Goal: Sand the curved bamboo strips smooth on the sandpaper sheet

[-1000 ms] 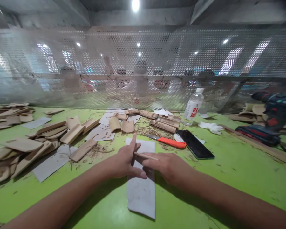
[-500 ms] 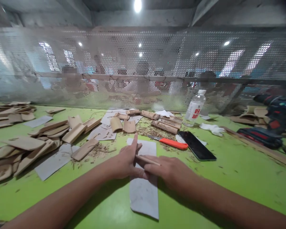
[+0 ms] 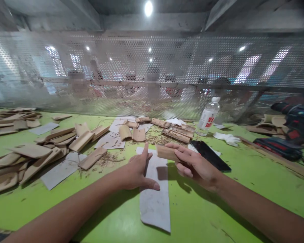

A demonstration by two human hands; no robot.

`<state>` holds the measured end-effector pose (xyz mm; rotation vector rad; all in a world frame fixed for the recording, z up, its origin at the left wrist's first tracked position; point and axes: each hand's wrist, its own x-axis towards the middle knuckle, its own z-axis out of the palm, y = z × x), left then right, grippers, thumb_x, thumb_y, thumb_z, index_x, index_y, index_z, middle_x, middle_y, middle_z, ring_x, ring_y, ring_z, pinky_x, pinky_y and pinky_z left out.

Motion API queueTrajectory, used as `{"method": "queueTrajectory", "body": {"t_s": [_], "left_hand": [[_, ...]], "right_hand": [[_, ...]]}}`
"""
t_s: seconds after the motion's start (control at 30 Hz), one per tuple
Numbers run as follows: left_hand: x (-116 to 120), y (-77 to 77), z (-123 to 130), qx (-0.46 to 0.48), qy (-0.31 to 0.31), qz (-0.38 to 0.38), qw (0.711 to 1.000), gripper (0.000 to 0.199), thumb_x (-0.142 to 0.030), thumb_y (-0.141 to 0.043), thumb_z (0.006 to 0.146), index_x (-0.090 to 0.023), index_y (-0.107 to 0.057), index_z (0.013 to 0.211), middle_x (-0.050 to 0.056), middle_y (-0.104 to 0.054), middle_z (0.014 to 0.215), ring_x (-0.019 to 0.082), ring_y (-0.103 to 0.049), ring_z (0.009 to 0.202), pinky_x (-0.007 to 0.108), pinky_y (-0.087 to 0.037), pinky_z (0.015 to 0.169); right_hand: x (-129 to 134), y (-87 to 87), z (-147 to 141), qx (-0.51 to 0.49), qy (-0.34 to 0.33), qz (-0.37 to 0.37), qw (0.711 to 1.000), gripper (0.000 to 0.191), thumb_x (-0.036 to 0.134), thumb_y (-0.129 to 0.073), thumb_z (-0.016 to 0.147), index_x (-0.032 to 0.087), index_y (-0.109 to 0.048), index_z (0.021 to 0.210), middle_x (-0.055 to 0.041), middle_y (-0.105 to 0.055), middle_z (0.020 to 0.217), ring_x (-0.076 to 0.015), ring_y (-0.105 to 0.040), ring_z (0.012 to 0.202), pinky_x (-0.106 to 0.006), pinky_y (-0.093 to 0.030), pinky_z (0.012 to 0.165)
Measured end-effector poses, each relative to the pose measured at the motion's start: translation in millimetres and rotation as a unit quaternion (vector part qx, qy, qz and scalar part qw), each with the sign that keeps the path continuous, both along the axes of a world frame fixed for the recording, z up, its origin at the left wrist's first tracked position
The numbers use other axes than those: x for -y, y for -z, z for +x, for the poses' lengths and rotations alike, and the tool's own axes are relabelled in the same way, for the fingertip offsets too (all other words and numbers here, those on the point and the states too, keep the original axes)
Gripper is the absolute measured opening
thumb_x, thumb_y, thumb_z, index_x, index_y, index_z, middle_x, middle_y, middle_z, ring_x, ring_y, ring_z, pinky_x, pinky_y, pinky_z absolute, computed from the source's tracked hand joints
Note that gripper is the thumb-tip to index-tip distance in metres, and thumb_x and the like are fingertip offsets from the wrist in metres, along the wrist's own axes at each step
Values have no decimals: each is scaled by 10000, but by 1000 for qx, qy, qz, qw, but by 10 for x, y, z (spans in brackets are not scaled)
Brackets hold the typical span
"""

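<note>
My right hand (image 3: 192, 163) grips a short curved bamboo piece (image 3: 168, 152) between thumb and fingers, raised above the table so that it throws a shadow. Under it lies a long whitish paper strip (image 3: 155, 206). My left hand (image 3: 139, 172) rests on the strip's left side with thumb and index finger stretched apart and nothing held. Just beyond the strip, two curved bamboo pieces, one at left (image 3: 125, 133) and one at right (image 3: 138, 134), lie among shavings. Behind my right hand sits a black phone (image 3: 210, 155), partly covered by the fingers.
Bamboo pieces are heaped at the left (image 3: 27, 157). A water bottle (image 3: 208, 116), a white glove (image 3: 226, 138) and a cordless drill (image 3: 291, 135) stand or lie to the right. A perforated metal screen (image 3: 131, 71) closes off the table's back, with people behind it.
My right hand has lifted the bamboo piece away from my left hand, up and to the right, turning its broad face into view. It now hides the orange knife. My left hand stays put.
</note>
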<state>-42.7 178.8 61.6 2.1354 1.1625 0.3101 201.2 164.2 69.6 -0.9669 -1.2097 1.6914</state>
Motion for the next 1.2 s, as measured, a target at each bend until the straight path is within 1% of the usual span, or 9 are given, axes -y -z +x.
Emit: {"method": "queueTrajectory", "body": {"t_s": [0.27, 0.43, 0.5, 0.57, 0.63, 0.7, 0.87, 1.0, 1.2], "left_hand": [[1, 4, -3, -14, -3, -1, 1000, 1479, -631, -854, 683, -171, 196, 1616, 225, -281, 1640, 479, -259, 1479, 588, -303, 1133], [-1, -9, 9, -18, -11, -8, 1000, 1486, -612, -863, 675, -157, 193, 1616, 246, -274, 1636, 475, -288, 1466, 578, -324, 1128], [-3, -16, 14, -13, -7, -13, 1000, 1478, -604, -865, 677, -170, 190, 1618, 227, -306, 1629, 470, -297, 1462, 580, -320, 1131], [-8, -12, 14, -3, -1, -12, 1000, 1467, -593, -868, 681, -185, 184, 1620, 205, -341, 1620, 469, -310, 1455, 586, -310, 1135], [-13, 2, 12, 6, 0, -11, 1000, 1470, -588, -872, 680, -185, 184, 1620, 207, -349, 1615, 474, -324, 1446, 590, -310, 1131], [-16, 14, 7, 8, -3, -11, 1000, 1485, -592, -875, 674, -168, 192, 1617, 227, -347, 1610, 484, -325, 1443, 595, -315, 1124], [-9, 7, -2, 3, -2, -9, 1000, 1480, -578, -877, 681, -189, 205, 1614, 217, -328, 1622, 472, -325, 1447, 589, -313, 1128], [-2, 6, -9, 8, 2, -12, 1000, 1483, -563, -877, 688, -169, 218, 1608, 219, -344, 1615, 453, -299, 1466, 579, -292, 1144], [-11, 36, -23, 3, -1, -9, 1000, 1498, -576, -882, 686, -172, 232, 1603, 217, -342, 1615, 447, -309, 1463, 571, -299, 1148]], "right_hand": [[8, 32, 8, -26, -21, -10, 999, 424, 425, -699, 916, 203, -579, 1258, 126, -352, 451, -80, -215, 397, -188, -191, 411], [-28, 90, 42, 119, -9, 63, 991, 439, 494, -583, 973, 208, -567, 1306, 111, -385, 457, -102, -313, 389, -211, -245, 434], [-30, 103, 38, 259, 25, 162, 952, 417, 496, -547, 991, 206, -594, 1287, 53, -534, 542, -140, -466, 459, -249, -358, 485], [-13, 106, 9, 371, 51, 286, 882, 352, 436, -528, 1011, 197, -632, 1246, -45, -701, 797, -200, -633, 683, -313, -478, 635], [10, 109, -34, 408, 20, 389, 826, 294, 353, -486, 1037, 196, -647, 1226, -101, -731, 1065, -235, -673, 911, -354, -507, 786], [16, 118, -64, 405, -43, 443, 799, 282, 298, -435, 1058, 201, -636, 1230, -108, -721, 1155, -235, -673, 977, -360, -506, 834], [-31, 139, -33, 444, -25, 443, 779, 277, 266, -386, 1071, 190, -631, 1176, -123, -722, 1126, -241, -676, 940, -368, -500, 814], [12, 104, -26, 432, -99, 460, 770, 225, 287, -429, 1067, 202, -636, 1094, -76, -707, 1002, -207, -642, 854, -315, -475, 754], [31, 53, -38, 442, -104, 450, 769, 260, 323, -410, 1075, 194, -628, 1018, -74, -683, 974, -197, -609, 805, -302, -447, 717]]}}
